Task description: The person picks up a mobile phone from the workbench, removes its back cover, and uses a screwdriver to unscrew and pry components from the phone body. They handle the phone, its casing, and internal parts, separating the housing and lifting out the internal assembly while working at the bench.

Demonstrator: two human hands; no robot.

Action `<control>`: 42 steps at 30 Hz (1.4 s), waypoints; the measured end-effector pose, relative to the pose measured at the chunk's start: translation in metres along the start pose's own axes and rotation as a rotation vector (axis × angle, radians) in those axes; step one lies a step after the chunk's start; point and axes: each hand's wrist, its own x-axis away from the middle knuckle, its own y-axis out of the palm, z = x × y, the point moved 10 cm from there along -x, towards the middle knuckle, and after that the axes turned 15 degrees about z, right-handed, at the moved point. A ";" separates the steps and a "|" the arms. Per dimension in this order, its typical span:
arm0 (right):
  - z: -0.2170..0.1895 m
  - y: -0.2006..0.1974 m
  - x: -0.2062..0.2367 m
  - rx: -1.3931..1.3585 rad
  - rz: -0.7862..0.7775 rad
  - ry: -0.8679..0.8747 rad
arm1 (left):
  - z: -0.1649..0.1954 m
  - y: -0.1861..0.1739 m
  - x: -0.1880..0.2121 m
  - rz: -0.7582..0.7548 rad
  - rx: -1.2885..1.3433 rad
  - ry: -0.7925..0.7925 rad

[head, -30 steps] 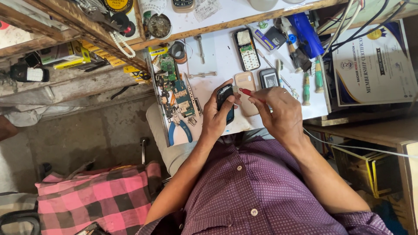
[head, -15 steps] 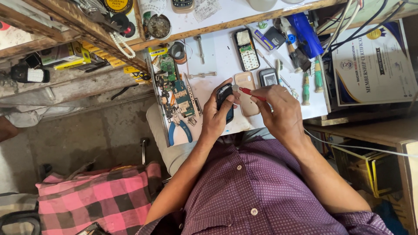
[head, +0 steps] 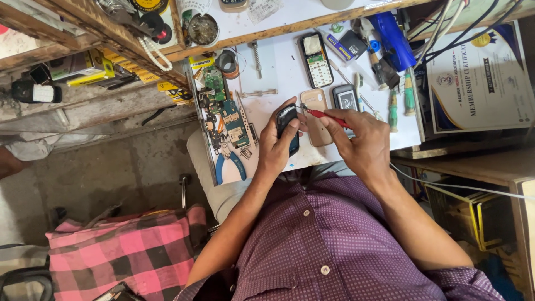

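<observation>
Two hands clamped, left hand (head: pixel 277 151) on phone (head: pixel 287 128), right hand (head: pixel 359 142) on screwdriver (head: pixel 323 114), near bench edge (head: pixel 334 161)

Person, seen from above: wearing a purple shirt (head: pixel 334 245) patterned all over with small pale dots, and showing a buttoned front placket carrying two round, light-coloured buttons (head: pixel 306 213). The sleeves are ending above the elbows, leaving both forearms bare down to the left hand (head: pixel 278 150) and right hand (head: pixel 359 142). Light grey-beige trousers (head: pixel 214 187) are showing at the lap below the shirt hem.
</observation>
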 end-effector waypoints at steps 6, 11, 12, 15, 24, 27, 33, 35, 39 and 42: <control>0.005 0.001 0.001 -0.097 -0.026 0.100 | -0.001 -0.002 0.000 0.021 -0.014 -0.014; 0.003 0.001 0.002 -0.111 -0.004 0.037 | -0.002 -0.001 0.000 0.015 -0.077 -0.010; -0.003 -0.002 0.002 -0.140 0.016 -0.025 | -0.003 -0.001 0.000 0.015 -0.086 -0.017; 0.011 0.004 0.003 -0.100 -0.028 0.095 | -0.001 -0.001 -0.001 0.017 -0.055 -0.010; 0.014 0.005 0.002 -0.093 -0.059 0.111 | 0.001 0.000 0.000 0.017 -0.082 0.003; 0.007 0.001 0.001 -0.171 -0.028 0.058 | 0.002 0.000 0.000 0.009 -0.083 0.016; 0.005 0.001 0.002 -0.154 -0.057 0.032 | -0.001 0.001 -0.001 -0.005 -0.032 0.003; 0.006 0.004 0.002 -0.145 -0.076 0.053 | -0.002 0.000 -0.001 -0.004 -0.072 0.010; 0.004 0.001 0.001 -0.142 -0.065 0.048 | -0.004 -0.001 -0.002 0.004 -0.090 -0.006; 0.002 0.002 0.001 -0.186 -0.078 0.055 | -0.001 -0.001 -0.001 0.008 -0.164 0.021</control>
